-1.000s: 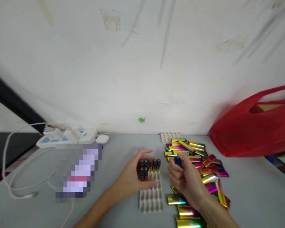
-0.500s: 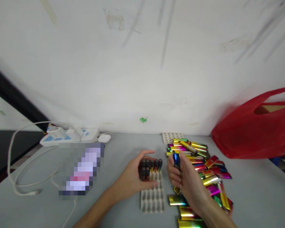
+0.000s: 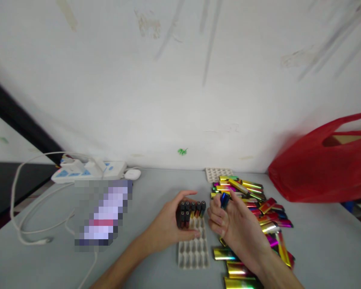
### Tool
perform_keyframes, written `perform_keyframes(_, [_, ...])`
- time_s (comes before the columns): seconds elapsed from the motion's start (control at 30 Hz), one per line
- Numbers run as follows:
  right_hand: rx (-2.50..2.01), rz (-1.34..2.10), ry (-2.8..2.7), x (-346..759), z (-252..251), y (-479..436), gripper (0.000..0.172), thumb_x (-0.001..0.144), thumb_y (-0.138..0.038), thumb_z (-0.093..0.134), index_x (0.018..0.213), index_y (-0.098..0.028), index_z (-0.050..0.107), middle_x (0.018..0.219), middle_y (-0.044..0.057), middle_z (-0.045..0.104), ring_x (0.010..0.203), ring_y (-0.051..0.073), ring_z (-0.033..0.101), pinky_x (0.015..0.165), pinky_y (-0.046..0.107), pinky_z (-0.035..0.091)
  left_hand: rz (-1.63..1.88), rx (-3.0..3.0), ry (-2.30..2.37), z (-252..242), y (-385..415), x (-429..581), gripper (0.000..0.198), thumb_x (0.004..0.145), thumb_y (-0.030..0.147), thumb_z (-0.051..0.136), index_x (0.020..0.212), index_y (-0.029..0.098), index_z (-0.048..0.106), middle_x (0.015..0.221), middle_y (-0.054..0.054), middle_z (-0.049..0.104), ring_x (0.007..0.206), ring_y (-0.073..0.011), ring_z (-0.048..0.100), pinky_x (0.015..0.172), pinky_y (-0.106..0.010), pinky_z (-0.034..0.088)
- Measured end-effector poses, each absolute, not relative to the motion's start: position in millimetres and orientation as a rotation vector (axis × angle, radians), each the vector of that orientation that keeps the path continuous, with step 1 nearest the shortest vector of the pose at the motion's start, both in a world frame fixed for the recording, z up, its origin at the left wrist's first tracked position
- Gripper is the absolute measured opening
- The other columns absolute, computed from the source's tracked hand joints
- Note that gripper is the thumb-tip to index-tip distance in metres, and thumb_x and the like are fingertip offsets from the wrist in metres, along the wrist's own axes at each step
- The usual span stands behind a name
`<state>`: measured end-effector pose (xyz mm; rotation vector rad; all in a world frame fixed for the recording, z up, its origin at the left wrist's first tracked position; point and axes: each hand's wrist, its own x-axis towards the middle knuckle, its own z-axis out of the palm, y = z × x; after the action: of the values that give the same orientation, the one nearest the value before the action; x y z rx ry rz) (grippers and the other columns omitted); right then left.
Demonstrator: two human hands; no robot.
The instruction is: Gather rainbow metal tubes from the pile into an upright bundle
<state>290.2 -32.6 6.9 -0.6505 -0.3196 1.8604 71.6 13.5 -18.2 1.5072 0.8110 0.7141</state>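
Note:
A pale slotted tray (image 3: 194, 257) lies on the grey table, with several black-ended lighters (image 3: 193, 208) standing upright in its far rows. My left hand (image 3: 168, 224) curls around these lighters from the left, thumb across the tray in front of them and forefinger behind. To the right of the tray, my right hand (image 3: 237, 224) grips a shiny blue lighter (image 3: 224, 199) between thumb and fingers, raised above the table. Part of that lighter is hidden in the palm. Behind and under the right hand spreads a loose pile of metallic lighters (image 3: 267, 228) in gold, red and purple.
A second slotted tray (image 3: 218, 174) lies by the wall, beyond the pile. At right sits a red bag (image 3: 321, 168). On the left are a blurred-out phone (image 3: 108, 212), a white power strip (image 3: 90, 172), a small white case (image 3: 132, 174) and a looping cable (image 3: 15, 192).
My right hand has turned palm-up somewhat and shifted slightly left, tilting the blue lighter to the right. The left hand and the standing lighters stay nearly in place.

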Motion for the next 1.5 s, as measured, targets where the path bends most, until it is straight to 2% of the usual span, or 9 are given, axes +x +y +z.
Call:
perform_keyframes(0.13, [-0.584,1.871,-0.288,290.7,11.2,-30.8,0.037,0.086,-0.046,0.091,0.086,-0.02,0.065,0.075,-0.004,0.042,0.068,0.014,0.039,0.065,0.025,0.041,0.697,1.499,0.815,-17.2,13.0,71.1,0.093,0.07,0.019,0.098,0.152,0.027,0.054,0.132,-0.01,0.072,0.084,-0.0167,0.069,0.07,-0.025,0.056])
perform_keyframes(0.37, [-0.536,1.886,-0.216,290.7,14.6,-32.5,0.036,0.086,-0.041,0.092,0.087,-0.02,0.062,0.076,-0.005,0.04,0.069,0.014,0.042,0.068,0.026,0.044,0.705,1.526,0.8,-18.3,12.4,70.4,0.093,0.07,0.017,0.097,0.153,0.026,0.055,0.131,-0.009,0.072,0.096,-0.0222,0.073,0.081,-0.03,0.06])
perform_keyframes(0.5, [-0.517,1.937,-0.248,291.2,10.7,-34.6,0.04,0.087,-0.044,0.09,0.081,-0.02,0.058,0.071,-0.007,0.034,0.061,0.011,0.03,0.059,0.024,0.036,0.717,1.538,0.802,-18.5,12.2,70.3,0.093,0.071,0.019,0.098,0.153,0.026,0.056,0.132,-0.01,0.072,0.102,-0.0248,0.074,0.083,-0.03,0.061])
perform_keyframes(0.73, [-0.643,2.021,-0.466,290.0,-3.0,-33.4,0.055,0.089,-0.056,0.081,0.068,-0.023,0.042,0.059,-0.012,0.021,0.05,0.006,0.008,0.043,0.02,0.01,0.698,1.553,0.811,-18.4,12.3,70.2,0.094,0.07,0.016,0.097,0.153,0.027,0.054,0.132,-0.009,0.071,0.099,-0.0227,0.074,0.079,-0.028,0.059])
perform_keyframes(0.93, [-0.817,1.991,-0.548,284.6,-2.9,-39.2,0.058,0.087,-0.062,0.076,0.066,-0.024,0.037,0.057,-0.013,0.019,0.048,0.006,0.007,0.043,0.021,0.009,0.709,1.555,0.757,-20.5,13.9,69.7,0.094,0.071,0.015,0.097,0.153,0.026,0.054,0.13,-0.011,0.073,0.107,-0.0282,0.077,0.087,-0.033,0.062])
perform_keyframes(1.1, [-0.823,1.928,-0.555,279.8,-2.3,-41.0,0.059,0.086,-0.065,0.077,0.067,-0.024,0.038,0.058,-0.012,0.019,0.049,0.006,0.007,0.044,0.022,0.008,0.705,1.553,0.751,-20.7,14.5,69.2,0.094,0.071,0.015,0.098,0.153,0.027,0.053,0.131,-0.01,0.073,0.11,-0.0286,0.076,0.089,-0.033,0.061])
perform_keyframes(1.2, [-0.864,1.913,-0.559,278.7,-0.6,-40.0,0.063,0.082,-0.072,0.082,0.07,-0.023,0.044,0.06,-0.012,0.022,0.052,0.007,0.009,0.045,0.022,0.008,0.692,1.559,0.78,-20.7,14.4,69.2,0.095,0.07,0.015,0.098,0.153,0.027,0.053,0.133,-0.009,0.072,0.111,-0.0282,0.076,0.089,-0.033,0.061])
perform_keyframes(1.3, [-0.902,1.861,-0.567,276.1,2.2,-40.0,0.059,0.083,-0.075,0.082,0.08,-0.021,0.056,0.062,-0.01,0.032,0.053,0.008,0.018,0.048,0.021,0.016,0.69,1.542,0.774,-20.9,14.6,69.4,0.097,0.069,0.014,0.099,0.153,0.027,0.053,0.133,-0.009,0.071,0.11,-0.0278,0.076,0.089,-0.032,0.06])
perform_keyframes(1.5, [-0.885,1.407,-0.811,270.9,4.0,-45.1,0.045,0.105,-0.066,0.061,0.104,-0.023,0.074,0.072,-0.002,0.055,0.06,0.015,0.046,0.061,0.03,0.041,0.67,1.516,0.741,-21.1,15.8,68.9,0.095,0.071,0.015,0.098,0.153,0.027,0.051,0.135,-0.01,0.072,0.11,-0.0283,0.076,0.086,-0.032,0.061])
